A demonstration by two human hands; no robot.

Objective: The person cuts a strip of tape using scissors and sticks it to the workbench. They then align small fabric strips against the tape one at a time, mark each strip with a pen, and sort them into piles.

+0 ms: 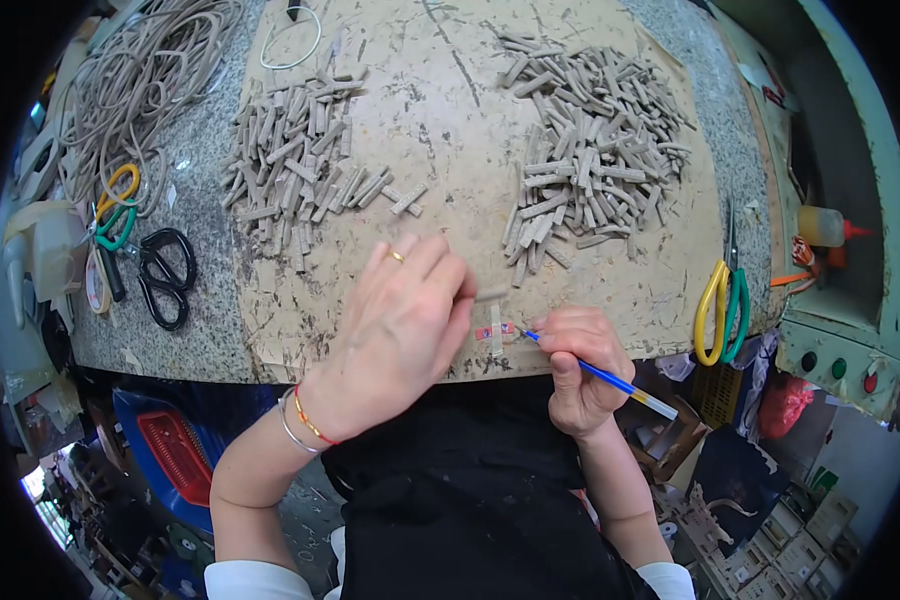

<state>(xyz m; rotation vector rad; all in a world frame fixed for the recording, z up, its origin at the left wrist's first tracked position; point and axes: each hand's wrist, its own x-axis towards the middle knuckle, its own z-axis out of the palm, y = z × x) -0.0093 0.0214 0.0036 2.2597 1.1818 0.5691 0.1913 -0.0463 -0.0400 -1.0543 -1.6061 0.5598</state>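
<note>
My right hand (582, 365) holds a blue pen (610, 378), its tip pointing left at a small red-and-white label (494, 331) taped near the table's front edge. My left hand (405, 320) is just left of that label, back upward, with curled fingers and a ring. A short grey piece (489, 295) lies by its fingertips; whether the fingers grip anything is hidden. Beyond my left hand is a pile of short grey strips (295, 165), with a few strays at its right. A larger pile of similar strips (595, 150) lies farther back on the right.
Coiled grey cord (150, 80) is at the back left. Black-handled scissors (165, 278) and orange-and-green-handled scissors (118, 210) lie at left. Yellow-and-green-handled scissors (722, 312) sit at the right edge. A green metal cabinet (835, 350) with buttons stands far right.
</note>
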